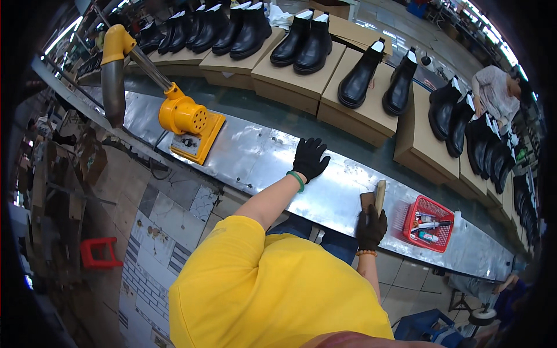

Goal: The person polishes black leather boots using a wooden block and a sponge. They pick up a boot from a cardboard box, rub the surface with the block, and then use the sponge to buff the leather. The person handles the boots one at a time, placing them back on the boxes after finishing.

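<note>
Stool (101, 253) of red plastic stands on the floor at the left, beside clutter lost in shadow and blur. To its right, a yellow blower (184, 116) sits on the metal bench (342, 180); its nozzle opening is out of sight. Along the bench's far side, black boots (301, 43) stand on cardboard boxes (290, 88), the leftmost ones overlapping and hard to count.

The left hand (310, 159), in a black glove, rests palm down on the bench, fingers somewhat apart; whatever lies beneath the palm is hidden. Farther right and nearer, the right hand (371, 227), also gloved, wraps its fingers round the near end of a tan-and-brown tool (380, 197), covering that end, so the tool's kind cannot be told. The tool is at the bench, left of a red basket (444, 248) whose contents overlap; a white-and-teal tube (428, 236) shows among them. At the far right, a co-worker (496, 93) is partly hidden behind boots.
</note>
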Motion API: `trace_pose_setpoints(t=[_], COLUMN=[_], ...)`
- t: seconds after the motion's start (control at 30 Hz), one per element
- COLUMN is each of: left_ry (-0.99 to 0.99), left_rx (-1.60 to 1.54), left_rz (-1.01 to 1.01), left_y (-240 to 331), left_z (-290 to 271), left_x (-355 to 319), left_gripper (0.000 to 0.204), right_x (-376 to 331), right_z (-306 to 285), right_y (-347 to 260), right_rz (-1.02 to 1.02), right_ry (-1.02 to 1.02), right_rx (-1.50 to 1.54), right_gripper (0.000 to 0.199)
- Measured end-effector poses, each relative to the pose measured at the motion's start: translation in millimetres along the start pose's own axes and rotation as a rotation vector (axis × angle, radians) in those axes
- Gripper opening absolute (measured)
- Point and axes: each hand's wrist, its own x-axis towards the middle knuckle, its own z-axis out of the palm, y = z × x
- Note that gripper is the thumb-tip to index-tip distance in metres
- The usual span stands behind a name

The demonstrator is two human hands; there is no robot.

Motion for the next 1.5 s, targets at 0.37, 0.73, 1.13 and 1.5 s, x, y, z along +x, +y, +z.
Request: trace_pose_setpoints(t=[0.37,0.73,1.13,1.5], left_ry=[0.667,0.639,0.625,0.524], left_rx=[-0.553,-0.631,-1.552,0.208], left_rz=[-0.649,-0.914,-1.055,-0.681], left_y=[-122,-357,-404,-422], left_z=[-57,-131,-174,-183], left_x=[109,212,269,287], left_gripper=[0.038,0.047,0.064,0.052], right_x=[0,7,0,3], right_z=[6,1,15,20], right_y=[2,-3,-10,-10], right_rz=[0.029,0.022,0.198,0.099], right_ry=[-0.034,-0.075,-0.039,-0.028], right_rx=[-0.007,0.082,0.029,-0.069], right_gripper=[0.039,0.038,0.033,0.033])
